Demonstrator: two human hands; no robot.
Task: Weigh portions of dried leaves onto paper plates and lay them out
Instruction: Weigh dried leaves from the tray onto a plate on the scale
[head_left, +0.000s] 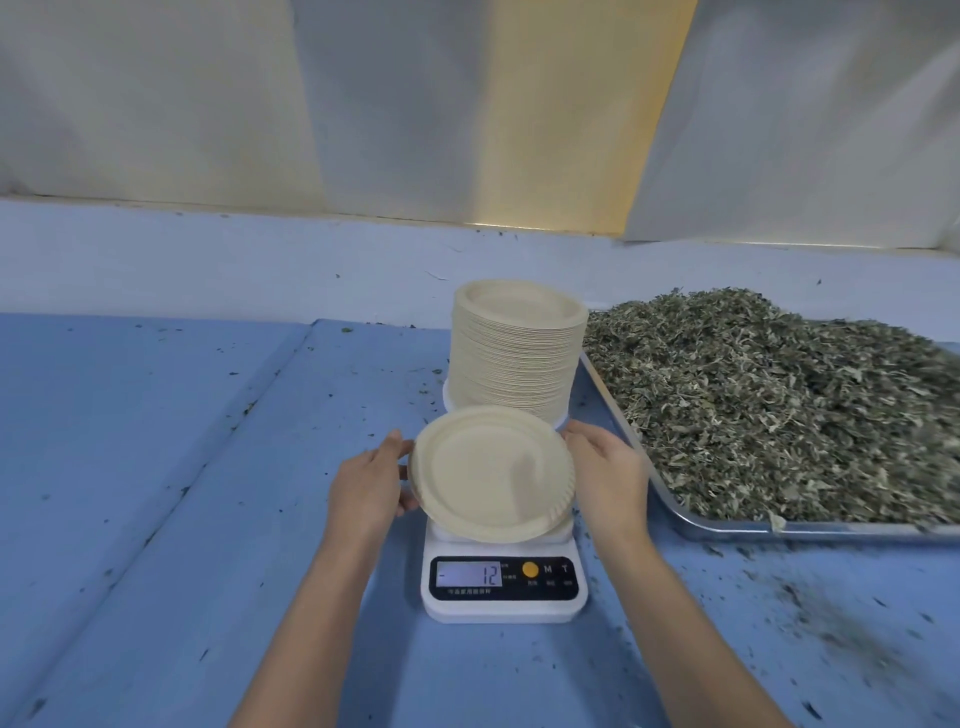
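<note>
A beige paper plate (491, 473), empty, hangs tilted just over the white kitchen scale (503, 587), whose display reads minus 12. My left hand (371, 480) holds the plate's left rim, thumb on top and fingers underneath. Straight fingers of my right hand (605, 467) touch its right rim. Behind the scale stands a tall stack of paper plates (514, 353). A large heap of dried leaves (779, 405) fills a metal tray (737, 530) to the right.
The blue table surface (182, 467) stretches wide to the left, sprinkled with leaf crumbs; more crumbs lie at the front right. A raised blue ledge and pale wall panels (363, 130) close off the back.
</note>
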